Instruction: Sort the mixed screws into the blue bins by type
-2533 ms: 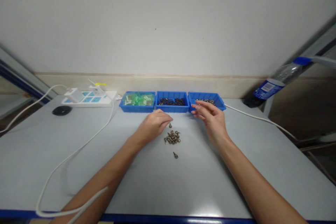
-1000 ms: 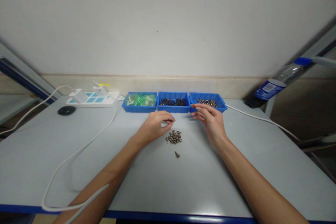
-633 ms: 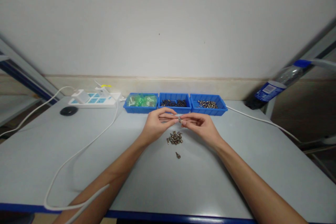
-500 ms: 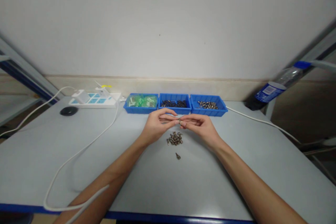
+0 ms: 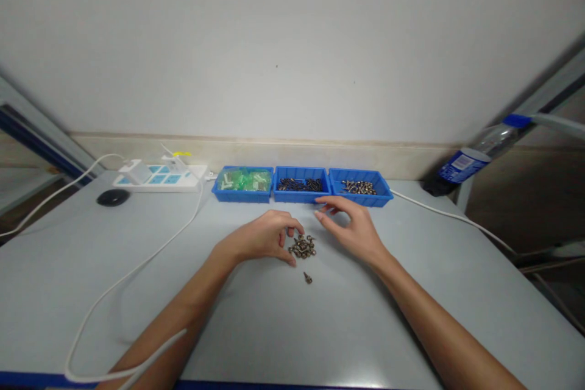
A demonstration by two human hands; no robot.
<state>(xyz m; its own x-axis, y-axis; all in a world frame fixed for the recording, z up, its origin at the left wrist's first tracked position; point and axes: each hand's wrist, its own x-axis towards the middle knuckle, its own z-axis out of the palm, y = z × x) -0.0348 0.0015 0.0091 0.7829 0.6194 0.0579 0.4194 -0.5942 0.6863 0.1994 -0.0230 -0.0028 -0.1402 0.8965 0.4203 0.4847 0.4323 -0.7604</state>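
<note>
My left hand [image 5: 264,236] is at the left side of a small pile of metal screw-like pieces [image 5: 303,247], its thumb and fingers apart around the pile's left edge. Whether a fingertip touches a piece I cannot tell. To the right and slightly farther back, my right hand [image 5: 354,230] hovers with thumb and forefinger parted and nothing visible between them. In front of the pile lies one single screw-like piece [image 5: 308,278], with a thin end and a thicker head. Just beyond my right fingertips stands the middle blue bin [image 5: 301,197], holding dark screws [image 5: 299,185].
The left blue bin [image 5: 242,197] holds green and clear plastic packets. Shiny small metal parts [image 5: 359,187] lie in the right blue bin [image 5: 384,198]. A power strip [image 5: 192,180], a black round object [image 5: 113,197], white cables and a leaning bottle [image 5: 464,164] are around the table.
My hands have come apart from a pinch on a small piece. The left hand has moved down to the pile. My right hand has opened and stays near its place; the small piece no longer shows.
</note>
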